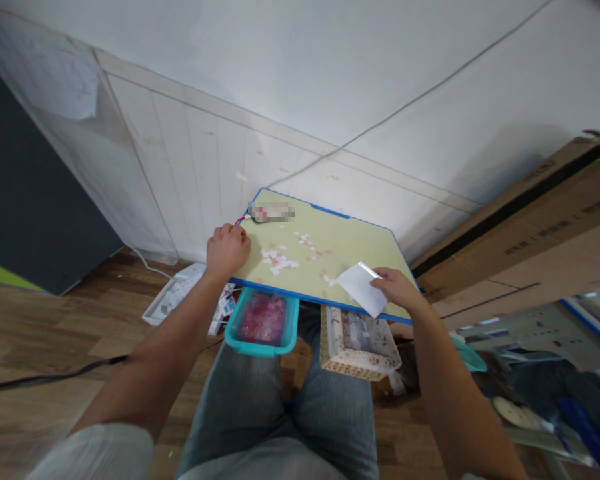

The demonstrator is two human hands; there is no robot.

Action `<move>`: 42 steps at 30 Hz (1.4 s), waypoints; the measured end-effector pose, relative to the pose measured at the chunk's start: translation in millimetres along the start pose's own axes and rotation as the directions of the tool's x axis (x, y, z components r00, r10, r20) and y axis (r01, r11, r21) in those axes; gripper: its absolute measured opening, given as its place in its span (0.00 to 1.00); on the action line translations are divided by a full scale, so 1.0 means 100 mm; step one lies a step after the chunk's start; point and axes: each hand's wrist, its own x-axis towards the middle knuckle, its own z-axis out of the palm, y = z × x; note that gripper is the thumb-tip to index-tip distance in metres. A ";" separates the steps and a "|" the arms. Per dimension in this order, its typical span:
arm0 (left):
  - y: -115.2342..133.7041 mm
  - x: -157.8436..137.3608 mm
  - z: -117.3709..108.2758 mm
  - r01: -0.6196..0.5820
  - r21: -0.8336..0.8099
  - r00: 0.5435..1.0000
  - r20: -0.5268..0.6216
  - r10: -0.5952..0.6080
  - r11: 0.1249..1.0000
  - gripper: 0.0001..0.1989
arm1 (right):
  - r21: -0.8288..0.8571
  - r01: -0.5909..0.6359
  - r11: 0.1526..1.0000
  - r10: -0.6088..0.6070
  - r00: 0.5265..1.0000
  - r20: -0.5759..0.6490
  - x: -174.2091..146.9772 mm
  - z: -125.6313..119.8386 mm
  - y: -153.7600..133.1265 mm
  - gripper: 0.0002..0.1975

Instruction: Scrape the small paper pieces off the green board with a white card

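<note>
My right hand (396, 287) pinches the corner of a white sheet (363, 290), perhaps paper or a thin plastic bag, with a shiny strip along its top. The sheet is tilted over the front right part of a small yellow-green table (367, 239) with a blue rim. At the table's left edge rests my left hand (229, 252), its fingers curled in; whatever they hold is hidden. Small white paper pieces (280, 260) lie scattered between the hands. A phone-like device (273, 212), blurred out, lies at the back left with a red cable.
Under the table's front edge stand a teal plastic box (237, 340) with pinkish-red contents and a woven basket (330, 363) with a patterned lining. Large cardboard boxes (525, 247) lean at the right. A white wall (290, 87) rises behind. A power strip (173, 297) lies at the left.
</note>
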 end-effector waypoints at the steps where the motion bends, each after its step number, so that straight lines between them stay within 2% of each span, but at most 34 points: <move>1: 0.00 0.00 0.00 0.003 0.003 1.000 0.001 -0.003 1.000 0.19 | -0.003 -0.005 1.000 0.005 1.000 -0.013 -0.01 -0.02 0.02 0.18; 4: 0.00 0.00 0.01 0.000 0.007 1.000 -0.005 0.000 1.000 0.18 | 0.004 -0.004 1.000 0.004 0.999 -0.045 -0.02 -0.02 -0.01 0.19; 9: -0.02 0.01 0.02 -0.023 0.021 1.000 -0.017 0.023 1.000 0.18 | 0.094 0.088 0.992 -0.093 0.995 0.047 0.05 0.15 -0.14 0.21; 16: 0.01 0.00 -0.01 -0.005 0.027 1.000 -0.006 0.005 1.000 0.18 | 0.091 -0.007 0.996 0.005 1.000 0.025 -0.05 0.04 0.16 0.21; 18: 0.02 0.01 -0.01 -0.009 0.029 1.000 -0.009 0.009 1.000 0.18 | 0.136 -0.009 0.991 0.006 1.000 0.023 -0.09 0.06 0.16 0.21; 21: 0.01 0.01 0.00 -0.017 0.039 1.000 -0.018 0.018 0.999 0.18 | 0.219 0.017 0.975 -0.039 0.995 0.097 -0.11 0.17 0.09 0.21; 23: 0.00 0.01 0.02 -0.024 0.039 0.999 -0.028 0.025 0.999 0.18 | 0.215 0.011 0.976 -0.039 0.991 0.127 -0.11 0.21 0.10 0.20; 29: -0.03 0.03 0.05 -0.033 0.055 0.999 -0.034 0.035 0.998 0.18 | 0.164 -0.057 0.985 0.055 0.998 0.019 -0.16 0.02 0.28 0.20; 33: -0.02 0.04 0.04 -0.030 0.073 0.999 -0.027 0.033 0.997 0.19 | 0.178 0.000 0.984 0.000 1.000 -0.001 -0.10 0.14 0.09 0.20; 36: 0.00 0.04 0.02 -0.016 0.088 1.000 0.000 0.016 0.996 0.20 | 0.150 -0.046 0.988 0.051 0.998 -0.027 -0.07 0.22 0.03 0.18; 39: 0.00 0.04 0.03 -0.020 0.082 1.000 0.006 0.020 0.996 0.21 | 0.166 -0.115 0.979 0.121 0.992 -0.026 -0.18 0.08 0.21 0.18; 42: -0.02 0.04 0.05 -0.030 0.062 0.999 -0.012 0.031 0.998 0.20 | 0.237 -0.165 0.957 0.173 0.985 -0.014 -0.34 -0.25 0.50 0.24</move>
